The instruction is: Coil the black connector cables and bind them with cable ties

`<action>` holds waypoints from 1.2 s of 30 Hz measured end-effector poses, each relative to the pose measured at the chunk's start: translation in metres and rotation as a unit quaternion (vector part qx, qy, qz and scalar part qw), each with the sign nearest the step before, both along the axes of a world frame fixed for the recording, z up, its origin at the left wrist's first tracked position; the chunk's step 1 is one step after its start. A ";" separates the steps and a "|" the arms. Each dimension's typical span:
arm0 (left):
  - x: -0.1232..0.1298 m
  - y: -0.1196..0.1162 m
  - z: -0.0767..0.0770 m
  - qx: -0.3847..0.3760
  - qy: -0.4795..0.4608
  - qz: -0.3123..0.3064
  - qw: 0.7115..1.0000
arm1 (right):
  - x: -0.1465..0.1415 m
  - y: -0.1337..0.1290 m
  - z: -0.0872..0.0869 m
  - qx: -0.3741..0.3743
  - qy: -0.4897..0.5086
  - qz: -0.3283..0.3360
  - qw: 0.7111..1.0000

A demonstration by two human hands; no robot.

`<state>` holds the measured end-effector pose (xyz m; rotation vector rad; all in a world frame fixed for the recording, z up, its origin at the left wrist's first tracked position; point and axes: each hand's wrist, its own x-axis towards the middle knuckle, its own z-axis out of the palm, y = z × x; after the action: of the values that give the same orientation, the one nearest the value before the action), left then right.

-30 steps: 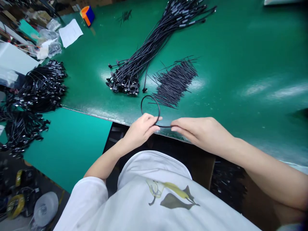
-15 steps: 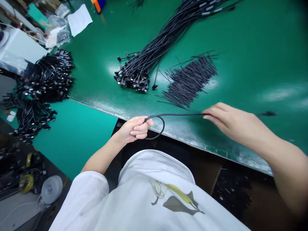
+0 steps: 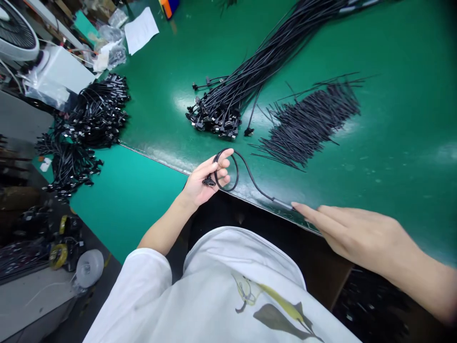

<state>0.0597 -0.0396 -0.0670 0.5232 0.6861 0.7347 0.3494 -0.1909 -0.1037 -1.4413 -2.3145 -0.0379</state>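
Far left: white fan (image 3: pixel 17 31), cut off by the frame, with white box (image 3: pixel 67 69) just beside. Below: large heap of black leads (image 3: pixel 102 112), partly over a smaller heap (image 3: pixel 73 164).

Next: paper sheet (image 3: pixel 141 29), flat on green table (image 3: pixel 403 166).

Left hand (image 3: pixel 205 183): palm up, thumb closed over the coiled part of black cable (image 3: pixel 251 175), fingers loosely curled; small plug (image 3: pixel 209 182) showing at the palm.

Black cable: in the air between both hands, at the near edge of the table; looped at the left, then slack in a curve to grey sleeve (image 3: pixel 282 204). Handling, by judgement: light, flexible, springy, liable to uncoil under a loose grip; jacket smooth, rather slippery; sleeve stiffer, joint at the plug probably most fragile. Best hold: loop crossing, between thumb and forefinger; other end by the sleeve, never by sharp bending near the plug.

Beyond: long bundle of straight cables (image 3: pixel 271 62), plugs massed at the near end. To the right: spread of thin black strips (image 3: pixel 310 126), roughly parallel.

Right hand (image 3: pixel 360 233): fingers extended, together, tips apparently pinched on the sleeve's far end; thumb and remaining cable end hidden.
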 end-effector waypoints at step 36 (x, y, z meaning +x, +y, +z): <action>0.051 -0.057 -0.051 0.284 0.231 -0.231 0.902 | -0.095 0.045 -0.006 -0.197 0.780 -0.063 0.590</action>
<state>0.1107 -0.0968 -0.1182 1.3802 0.7403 0.3441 0.2546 -0.1456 -0.1095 -0.9220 -0.6770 1.2330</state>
